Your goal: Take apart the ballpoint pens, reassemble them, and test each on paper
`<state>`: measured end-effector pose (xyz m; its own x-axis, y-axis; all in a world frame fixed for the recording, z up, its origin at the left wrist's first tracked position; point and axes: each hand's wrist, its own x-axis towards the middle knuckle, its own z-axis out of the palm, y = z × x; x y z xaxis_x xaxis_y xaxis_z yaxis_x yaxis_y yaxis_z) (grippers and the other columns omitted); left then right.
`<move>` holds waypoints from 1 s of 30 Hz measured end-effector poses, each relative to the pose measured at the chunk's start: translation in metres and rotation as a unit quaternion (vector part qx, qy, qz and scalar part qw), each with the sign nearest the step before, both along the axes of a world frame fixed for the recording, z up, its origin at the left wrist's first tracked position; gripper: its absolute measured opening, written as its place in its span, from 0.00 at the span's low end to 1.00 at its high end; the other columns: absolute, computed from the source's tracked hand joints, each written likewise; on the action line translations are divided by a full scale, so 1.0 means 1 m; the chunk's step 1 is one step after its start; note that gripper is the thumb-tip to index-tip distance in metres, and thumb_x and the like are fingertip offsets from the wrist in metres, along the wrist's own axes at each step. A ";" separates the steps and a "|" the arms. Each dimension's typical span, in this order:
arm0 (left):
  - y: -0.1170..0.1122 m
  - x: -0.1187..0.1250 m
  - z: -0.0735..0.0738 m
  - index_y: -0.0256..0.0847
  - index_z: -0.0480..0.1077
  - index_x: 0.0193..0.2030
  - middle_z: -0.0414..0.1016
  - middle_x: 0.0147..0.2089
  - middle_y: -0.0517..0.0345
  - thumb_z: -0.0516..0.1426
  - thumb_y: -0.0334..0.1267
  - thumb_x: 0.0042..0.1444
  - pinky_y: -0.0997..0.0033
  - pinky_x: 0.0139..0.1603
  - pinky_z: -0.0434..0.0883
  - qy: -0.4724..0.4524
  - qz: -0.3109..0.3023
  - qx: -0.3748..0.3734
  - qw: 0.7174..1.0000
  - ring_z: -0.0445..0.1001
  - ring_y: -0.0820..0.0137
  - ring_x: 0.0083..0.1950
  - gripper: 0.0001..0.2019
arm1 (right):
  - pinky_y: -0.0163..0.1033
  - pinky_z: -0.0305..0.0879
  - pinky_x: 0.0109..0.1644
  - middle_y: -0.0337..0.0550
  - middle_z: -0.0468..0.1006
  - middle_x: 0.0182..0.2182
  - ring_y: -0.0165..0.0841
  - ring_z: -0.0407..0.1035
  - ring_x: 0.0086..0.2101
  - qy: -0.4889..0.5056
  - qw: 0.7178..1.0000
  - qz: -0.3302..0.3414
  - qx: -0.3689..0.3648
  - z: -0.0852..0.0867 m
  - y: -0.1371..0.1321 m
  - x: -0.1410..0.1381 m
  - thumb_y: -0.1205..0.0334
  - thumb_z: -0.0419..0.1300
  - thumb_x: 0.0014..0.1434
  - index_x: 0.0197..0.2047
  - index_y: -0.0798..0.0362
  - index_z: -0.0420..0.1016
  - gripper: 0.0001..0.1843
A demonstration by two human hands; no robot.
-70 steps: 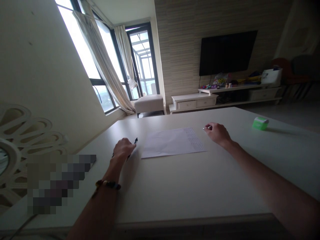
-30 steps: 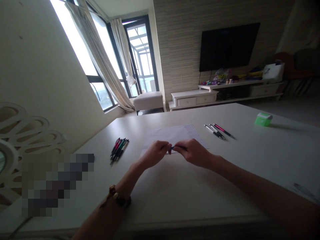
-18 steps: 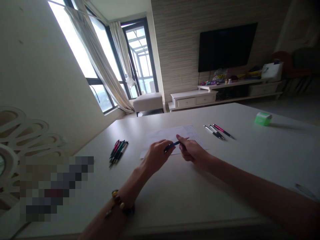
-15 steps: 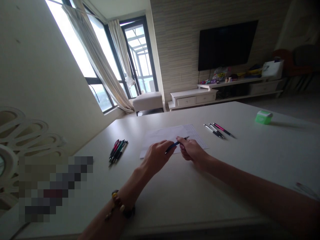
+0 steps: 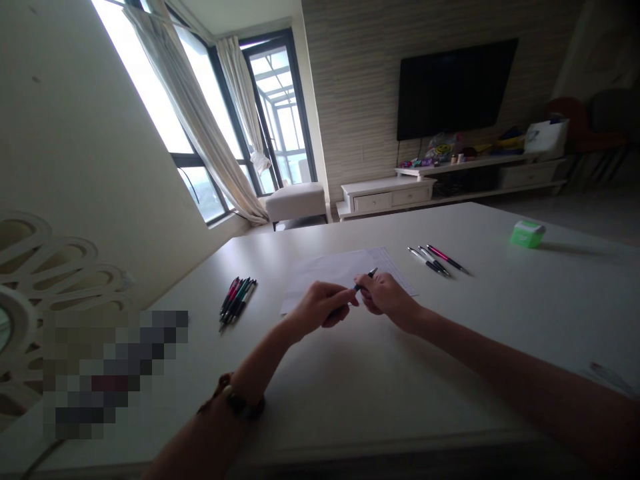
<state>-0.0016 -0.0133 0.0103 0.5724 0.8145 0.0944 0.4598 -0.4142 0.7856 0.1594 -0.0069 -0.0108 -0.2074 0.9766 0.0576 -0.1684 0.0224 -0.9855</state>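
Note:
Fingers closed, my left hand (image 5: 324, 305) and my right hand (image 5: 384, 292) meet over the near edge of the paper sheets (image 5: 320, 270). Between them they grip one pen (image 5: 373, 271); its silvery tip sticks up past my right thumb. The fingers of both hands cover most of the barrel. A beaded bracelet circles my left wrist. Left of the paper lies a bundle of several pens (image 5: 238, 303), dark, red and green. To the right of the paper are two silver-and-black pens (image 5: 430, 259) and a pink pen (image 5: 447, 259).
A green box (image 5: 528, 235) with a pale lid stands at the right of the white table (image 5: 320, 400). Something blurred out (image 5: 120, 373) lies at the left edge. Beyond the table are a stool (image 5: 296, 200) and a low TV cabinet (image 5: 387, 197).
My left hand has turned and slid along the pen toward my right hand, so the blue barrel that showed before is now covered. The pens on the table stay put.

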 end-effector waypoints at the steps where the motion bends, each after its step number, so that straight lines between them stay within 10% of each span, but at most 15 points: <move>1: 0.002 0.000 -0.002 0.32 0.71 0.35 0.63 0.20 0.62 0.46 0.50 0.62 0.77 0.20 0.56 -0.003 0.006 0.013 1.000 0.56 0.79 0.19 0.22 | 0.30 0.41 0.15 0.29 0.52 0.10 0.19 0.45 0.12 -0.003 1.000 -0.006 0.007 -0.001 0.001 0.000 0.54 0.57 0.53 0.15 0.52 0.52 0.23; 6: 0.002 0.004 -0.009 0.37 0.70 0.36 0.72 0.29 0.57 0.49 0.43 0.62 0.76 0.30 0.61 0.090 0.084 0.262 0.957 0.65 0.75 0.27 0.13 | 0.30 0.39 0.14 0.30 0.54 0.09 0.19 0.45 0.11 -0.006 0.998 -0.053 -0.044 -0.003 0.005 0.000 0.44 0.61 0.49 0.15 0.53 0.55 0.27; 14: -0.013 0.009 -0.005 0.36 0.67 0.40 0.73 0.30 0.51 0.40 0.41 0.66 0.74 0.26 0.60 0.312 0.065 0.371 0.872 0.70 0.70 0.26 0.17 | 0.30 0.40 0.15 0.30 0.53 0.08 0.20 0.45 0.12 -0.005 0.995 -0.097 -0.031 -0.006 0.001 -0.006 0.53 0.61 0.49 0.14 0.52 0.51 0.24; 24: -0.011 0.017 -0.011 0.38 0.69 0.31 0.74 0.27 0.53 0.44 0.43 0.65 0.74 0.26 0.57 0.186 0.109 0.264 0.940 0.69 0.73 0.25 0.18 | 0.32 0.40 0.15 0.31 0.54 0.08 0.21 0.47 0.11 -0.069 0.992 -0.101 -0.016 -0.014 0.009 -0.004 0.53 0.57 0.51 0.13 0.52 0.54 0.22; 30: -0.006 0.011 -0.006 0.40 0.70 0.40 0.76 0.34 0.54 0.46 0.43 0.64 0.74 0.28 0.60 0.219 0.129 0.348 0.902 0.71 0.72 0.28 0.14 | 0.32 0.41 0.15 0.32 0.56 0.09 0.21 0.48 0.11 -0.061 0.994 -0.094 -0.010 -0.006 0.006 -0.004 0.43 0.58 0.50 0.15 0.52 0.57 0.25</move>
<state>0.0090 -0.0192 0.0040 0.4787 0.7567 0.4453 0.8148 -0.5718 0.0958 0.1559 -0.0006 -0.0171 -0.0248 0.9994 0.0232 -0.0432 0.0221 -0.9988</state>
